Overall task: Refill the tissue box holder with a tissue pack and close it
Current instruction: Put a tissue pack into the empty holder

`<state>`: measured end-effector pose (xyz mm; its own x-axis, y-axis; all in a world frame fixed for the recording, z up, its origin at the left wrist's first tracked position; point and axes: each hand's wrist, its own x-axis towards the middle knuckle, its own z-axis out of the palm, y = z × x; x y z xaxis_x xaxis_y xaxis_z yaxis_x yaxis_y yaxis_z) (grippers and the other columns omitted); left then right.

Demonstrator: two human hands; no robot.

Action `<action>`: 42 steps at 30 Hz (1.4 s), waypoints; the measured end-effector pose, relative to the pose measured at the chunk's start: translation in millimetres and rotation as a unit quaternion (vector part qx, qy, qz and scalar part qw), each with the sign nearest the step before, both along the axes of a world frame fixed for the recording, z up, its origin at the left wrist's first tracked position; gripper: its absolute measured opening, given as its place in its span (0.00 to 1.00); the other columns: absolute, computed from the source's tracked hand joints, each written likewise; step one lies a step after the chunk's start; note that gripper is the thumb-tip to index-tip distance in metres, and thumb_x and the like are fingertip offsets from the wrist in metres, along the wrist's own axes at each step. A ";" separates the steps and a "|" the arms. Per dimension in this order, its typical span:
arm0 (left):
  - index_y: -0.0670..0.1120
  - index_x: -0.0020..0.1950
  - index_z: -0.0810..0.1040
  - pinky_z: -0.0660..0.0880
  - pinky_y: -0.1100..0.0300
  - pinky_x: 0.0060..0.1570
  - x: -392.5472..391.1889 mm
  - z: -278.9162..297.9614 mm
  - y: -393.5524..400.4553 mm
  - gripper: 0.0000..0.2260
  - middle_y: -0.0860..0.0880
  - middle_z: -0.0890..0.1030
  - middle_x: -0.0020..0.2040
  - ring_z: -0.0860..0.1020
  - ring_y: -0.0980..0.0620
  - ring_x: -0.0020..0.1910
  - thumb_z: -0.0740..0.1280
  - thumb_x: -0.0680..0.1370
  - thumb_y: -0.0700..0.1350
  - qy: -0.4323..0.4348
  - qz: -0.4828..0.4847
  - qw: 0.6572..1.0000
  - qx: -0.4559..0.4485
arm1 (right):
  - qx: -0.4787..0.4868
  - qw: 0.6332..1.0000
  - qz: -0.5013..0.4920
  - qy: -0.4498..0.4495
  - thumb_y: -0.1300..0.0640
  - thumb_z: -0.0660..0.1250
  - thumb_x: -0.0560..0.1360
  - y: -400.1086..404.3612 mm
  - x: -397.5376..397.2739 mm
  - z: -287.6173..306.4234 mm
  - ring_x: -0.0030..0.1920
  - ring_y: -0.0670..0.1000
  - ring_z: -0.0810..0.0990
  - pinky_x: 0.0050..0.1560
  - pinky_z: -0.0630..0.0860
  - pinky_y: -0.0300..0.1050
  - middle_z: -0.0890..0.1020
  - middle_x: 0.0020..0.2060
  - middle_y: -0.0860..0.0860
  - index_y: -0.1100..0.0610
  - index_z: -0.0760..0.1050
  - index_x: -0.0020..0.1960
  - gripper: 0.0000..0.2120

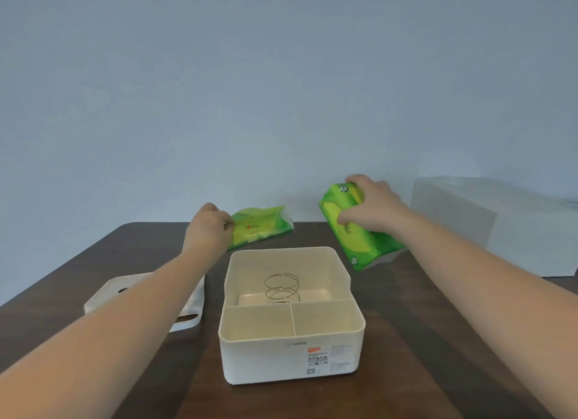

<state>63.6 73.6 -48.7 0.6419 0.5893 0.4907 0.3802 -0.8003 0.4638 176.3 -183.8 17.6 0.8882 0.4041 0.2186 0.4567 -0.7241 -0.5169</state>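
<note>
My right hand (373, 204) grips a soft, light green plastic tissue pack (356, 231) around its middle, tilted beside the open cream plastic tissue box holder (291, 349); my left hand (208, 227) pinches a second green pack (259, 227).

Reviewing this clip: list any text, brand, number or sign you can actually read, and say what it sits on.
Nothing reads clearly.
Tissue box holder, front wall: faint embossed brand, illegible.
Sticker on that wall: red tag, a line of Chinese characters, barcode; too blurred to quote.
Grey print beside the sticker: too small.
Tissue pack in the right hand: round logos and lettering, unreadable.
Second tissue pack at the left hand: small red mark, unreadable.
</note>
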 end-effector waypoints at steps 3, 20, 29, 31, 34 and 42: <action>0.41 0.53 0.84 0.71 0.57 0.47 4.4 -15.5 8.4 0.10 0.43 0.75 0.56 0.78 0.42 0.51 0.64 0.77 0.39 0.031 -0.008 0.999 -0.015 | 0.016 0.997 0.074 -0.025 0.50 0.74 0.63 14.8 -10.6 13.6 0.67 0.61 0.68 0.64 0.71 0.56 0.65 0.68 0.55 0.39 0.60 0.72 0.41; 0.46 0.62 0.79 0.73 0.53 0.61 -25.8 -33.7 34.4 0.15 0.47 0.79 0.62 0.77 0.47 0.60 0.64 0.77 0.47 0.122 -0.060 0.990 -0.031 | -0.333 0.850 0.403 -0.060 0.52 0.74 0.69 64.2 -69.3 -18.0 0.73 0.57 0.58 0.70 0.63 0.60 0.55 0.75 0.48 0.35 0.55 0.73 0.41; 0.48 0.70 0.71 0.70 0.50 0.66 -70.1 -32.3 53.7 0.21 0.48 0.74 0.70 0.72 0.47 0.67 0.60 0.80 0.53 0.153 -0.029 0.986 -0.063 | -0.323 0.868 0.378 -0.012 0.42 0.69 0.72 61.6 -72.4 -21.2 0.74 0.50 0.60 0.73 0.61 0.53 0.61 0.75 0.42 0.31 0.56 0.72 0.34; 0.48 0.73 0.67 0.68 0.48 0.68 -81.9 -32.4 57.9 0.23 0.48 0.71 0.72 0.70 0.45 0.70 0.57 0.80 0.57 0.173 -0.017 0.981 -0.081 | -0.277 0.885 0.373 -0.005 0.39 0.65 0.74 63.6 -79.8 -17.5 0.73 0.48 0.63 0.72 0.62 0.48 0.64 0.74 0.41 0.33 0.61 0.71 0.27; 0.51 0.75 0.63 0.66 0.44 0.69 -100.5 -34.4 67.3 0.25 0.47 0.67 0.74 0.67 0.43 0.72 0.53 0.80 0.59 0.192 0.032 0.976 -0.102 | -0.159 0.921 0.355 0.005 0.40 0.61 0.77 73.5 -95.3 -10.1 0.70 0.44 0.68 0.66 0.63 0.40 0.72 0.69 0.41 0.43 0.70 0.69 0.22; 0.47 0.76 0.60 0.66 0.46 0.69 -146.7 -47.9 93.2 0.26 0.42 0.67 0.74 0.68 0.39 0.71 0.52 0.80 0.57 0.164 0.123 0.961 -0.187 | -0.070 0.946 0.317 -0.010 0.47 0.61 0.79 136.9 -139.7 -18.5 0.54 0.50 0.76 0.52 0.69 0.41 0.79 0.53 0.50 0.53 0.76 0.62 0.16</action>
<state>-83.0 166.8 -96.6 0.5452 0.8382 0.0100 0.7113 -0.4689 0.5235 36.6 -46.9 -0.9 0.4531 0.8807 0.1381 0.8314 -0.3615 -0.4221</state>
